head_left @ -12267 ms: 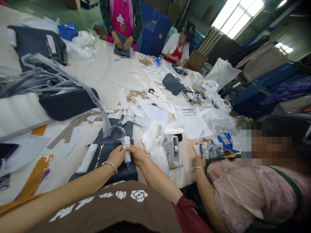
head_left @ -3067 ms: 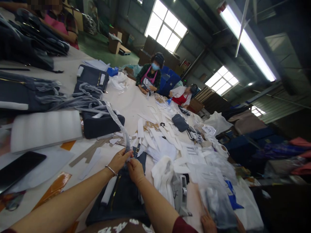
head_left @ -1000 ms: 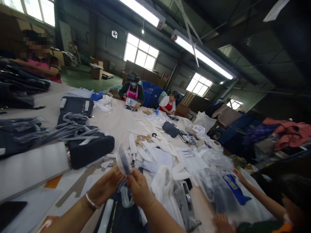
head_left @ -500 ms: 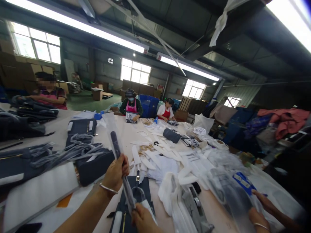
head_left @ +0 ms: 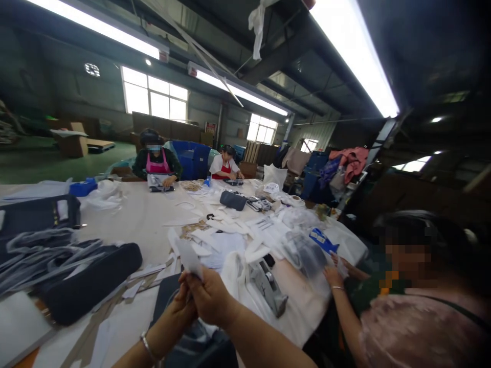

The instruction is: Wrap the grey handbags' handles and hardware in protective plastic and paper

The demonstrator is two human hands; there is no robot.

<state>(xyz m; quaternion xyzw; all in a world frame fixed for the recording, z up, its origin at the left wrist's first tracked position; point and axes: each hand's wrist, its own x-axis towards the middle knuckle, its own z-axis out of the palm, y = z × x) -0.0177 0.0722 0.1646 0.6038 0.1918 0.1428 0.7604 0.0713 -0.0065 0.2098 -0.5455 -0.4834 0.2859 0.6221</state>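
My left hand (head_left: pixel 183 305), with a bangle at the wrist, and my right hand (head_left: pixel 213 296) are closed together over the near part of the table. From the top of my fingers sticks up the pale end of a plastic sleeve (head_left: pixel 188 257). Of the dark bag strap in that sleeve, most is hidden behind my hands. Beneath them lies a dark navy handbag (head_left: pixel 209 350) with a plastic-wrapped handle, partly covered by my forearms.
To the left are more navy bags (head_left: pixel 92 281) with wrapped straps. A grey tape dispenser (head_left: pixel 267 287) stands right of my hands, near white foam strips (head_left: pixel 233 271). At the right edge a co-worker (head_left: pixel 418 317) handles clear plastic. Two people work across the table (head_left: pixel 141 214).
My view has swung to the right, bringing the co-worker into sight. My hands, earlier apart along the sleeved strap, have come together, and the strap no longer stands up visibly.
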